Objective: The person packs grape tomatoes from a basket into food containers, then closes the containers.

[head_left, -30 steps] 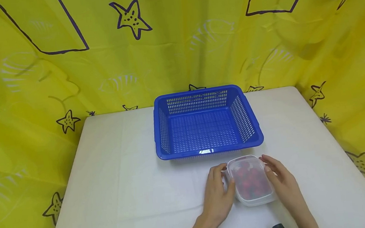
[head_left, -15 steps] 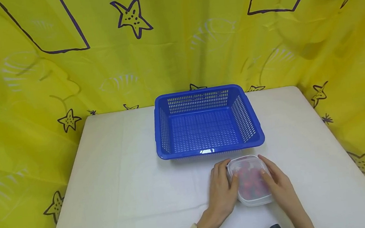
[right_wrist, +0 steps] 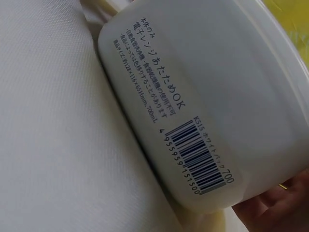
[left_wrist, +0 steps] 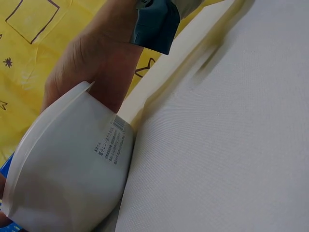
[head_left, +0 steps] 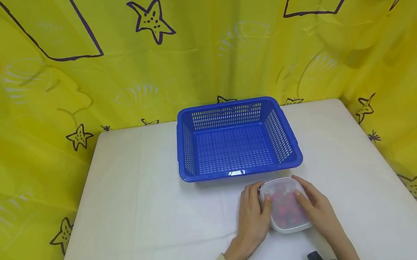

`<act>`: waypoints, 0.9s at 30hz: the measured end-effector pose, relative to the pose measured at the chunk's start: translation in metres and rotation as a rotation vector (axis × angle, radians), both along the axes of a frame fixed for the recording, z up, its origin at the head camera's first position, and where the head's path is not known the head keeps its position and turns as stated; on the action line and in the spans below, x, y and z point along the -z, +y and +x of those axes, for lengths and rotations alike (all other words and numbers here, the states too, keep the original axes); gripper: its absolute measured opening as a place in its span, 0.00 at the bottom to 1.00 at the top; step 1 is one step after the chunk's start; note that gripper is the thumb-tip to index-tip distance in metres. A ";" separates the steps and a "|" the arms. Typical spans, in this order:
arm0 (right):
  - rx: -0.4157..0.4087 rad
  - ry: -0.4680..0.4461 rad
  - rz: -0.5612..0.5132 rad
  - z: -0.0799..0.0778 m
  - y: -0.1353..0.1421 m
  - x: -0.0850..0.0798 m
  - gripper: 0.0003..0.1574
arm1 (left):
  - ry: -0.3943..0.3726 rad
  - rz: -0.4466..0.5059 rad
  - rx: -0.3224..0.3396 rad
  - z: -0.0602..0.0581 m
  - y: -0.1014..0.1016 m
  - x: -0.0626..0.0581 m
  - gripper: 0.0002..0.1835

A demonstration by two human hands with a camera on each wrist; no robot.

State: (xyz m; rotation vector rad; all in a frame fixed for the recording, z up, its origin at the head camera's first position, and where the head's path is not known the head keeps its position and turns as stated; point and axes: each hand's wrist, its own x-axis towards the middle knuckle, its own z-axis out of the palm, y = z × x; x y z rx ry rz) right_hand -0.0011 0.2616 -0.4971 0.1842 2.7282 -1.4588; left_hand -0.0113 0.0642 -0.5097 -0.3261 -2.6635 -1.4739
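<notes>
A white plastic food container with a translucent lid sits on the table in front of the basket. Red pieces show blurred through the lid. My left hand holds its left side, thumb on the lid's edge and fingers along the far left corner. On the opposite side my right hand grips it, its thumb lying on the lid and its fingers around the far right corner. Printed text and a barcode mark the container's side in the right wrist view. The tips of several fingers are hidden behind it.
Just beyond the container stands a blue slotted plastic basket with nothing in it. A white cloth covers the table. Yellow curtains printed with starfish and fish hang behind and at both sides.
Both thumbs have come inward over the lid. The right hand has shifted left against the container, and the left hand has closed in from its side. The basket stays where it was.
</notes>
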 end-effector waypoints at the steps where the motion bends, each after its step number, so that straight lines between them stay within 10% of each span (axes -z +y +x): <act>1: -0.002 -0.002 -0.003 -0.001 0.000 0.000 0.33 | 0.002 0.001 0.000 0.000 0.000 0.000 0.21; 27: 0.006 0.043 0.009 -0.017 0.004 -0.003 0.25 | 0.067 -0.066 -0.014 -0.009 0.001 -0.001 0.19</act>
